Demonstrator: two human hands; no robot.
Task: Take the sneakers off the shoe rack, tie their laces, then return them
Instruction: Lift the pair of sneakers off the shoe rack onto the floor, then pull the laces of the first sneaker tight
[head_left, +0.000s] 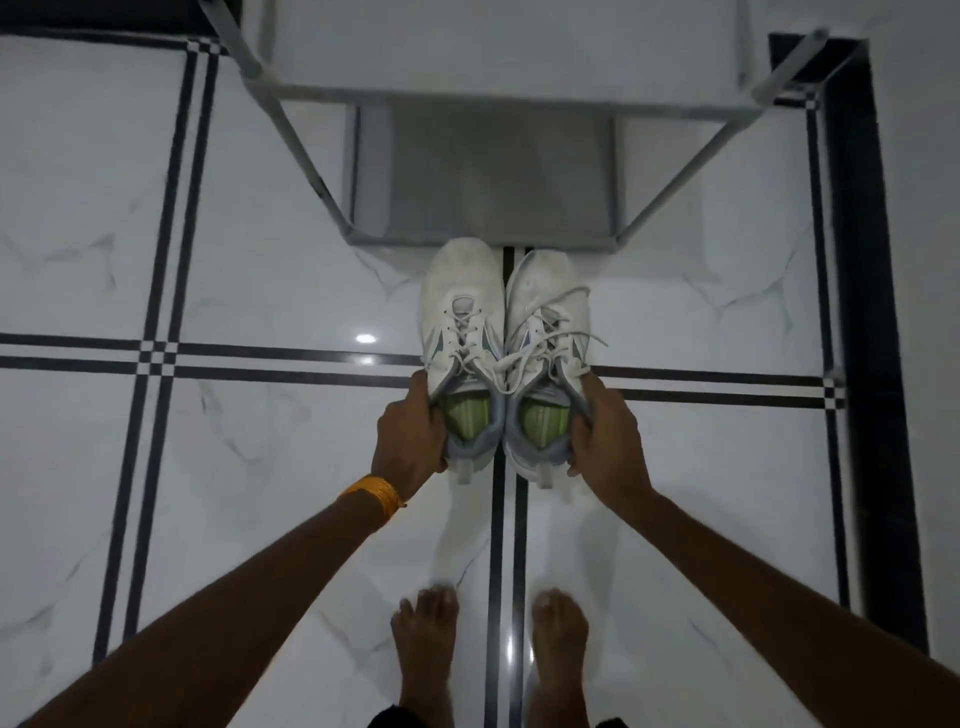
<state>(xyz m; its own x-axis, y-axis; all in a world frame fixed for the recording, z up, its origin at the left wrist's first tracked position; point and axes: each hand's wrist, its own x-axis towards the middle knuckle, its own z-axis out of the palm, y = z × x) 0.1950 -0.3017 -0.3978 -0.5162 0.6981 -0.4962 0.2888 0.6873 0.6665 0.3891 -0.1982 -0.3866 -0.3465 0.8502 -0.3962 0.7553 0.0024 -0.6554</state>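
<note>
Two white sneakers with green insoles sit side by side, toes pointing at the shoe rack. My left hand (410, 431) grips the left sneaker (460, 306) at its collar. The right sneaker (545, 306) is gripped at its outer collar by my right hand (608, 436). The right sneaker's laces lie loose and spread over its tongue; the left sneaker's laces look threaded, with no bow that I can make out. The grey metal shoe rack (493, 98) stands just beyond the toes, and no shoes show on its shelves.
The floor is glossy white marble tile (260, 260) with black border lines. My bare feet (488, 649) stand just behind the sneakers. A dark strip (878, 312) runs along the right side. An orange bangle (371, 493) is on my left wrist.
</note>
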